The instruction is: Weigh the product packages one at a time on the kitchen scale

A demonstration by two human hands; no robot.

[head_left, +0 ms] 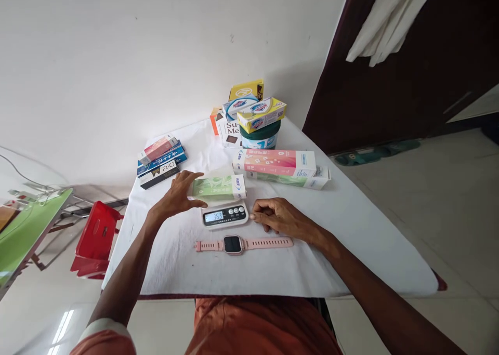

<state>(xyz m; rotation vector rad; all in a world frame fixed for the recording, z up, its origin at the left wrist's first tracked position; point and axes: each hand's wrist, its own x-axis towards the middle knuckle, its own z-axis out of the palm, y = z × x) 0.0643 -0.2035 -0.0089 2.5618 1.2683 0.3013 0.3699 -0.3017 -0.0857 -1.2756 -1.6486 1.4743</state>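
A white digital scale (pixel 225 216) with a black panel rests on the white cloth, its lit display reading 363. On top of it lies a green and white toothpaste box (pixel 213 187). My left hand (pixel 178 194) is closed about the box's left end, thumb along the near side and fingers at the far side. Beside the scale's right edge, my right hand (pixel 281 219) rests on the cloth with curled fingers; its thumb and index tips are close to or touching the scale, and nothing shows in them. A pink smartwatch (pixel 233 245) lies stretched out in front of the scale.
Behind are a pink toothpaste box (pixel 273 161) over a green box (pixel 322 178), and a green tub (pixel 260 136) under a yellow soap box (pixel 262 115). A black box (pixel 159 175) and other cartons sit at left. A red chair (pixel 95 240) stands beyond the table.
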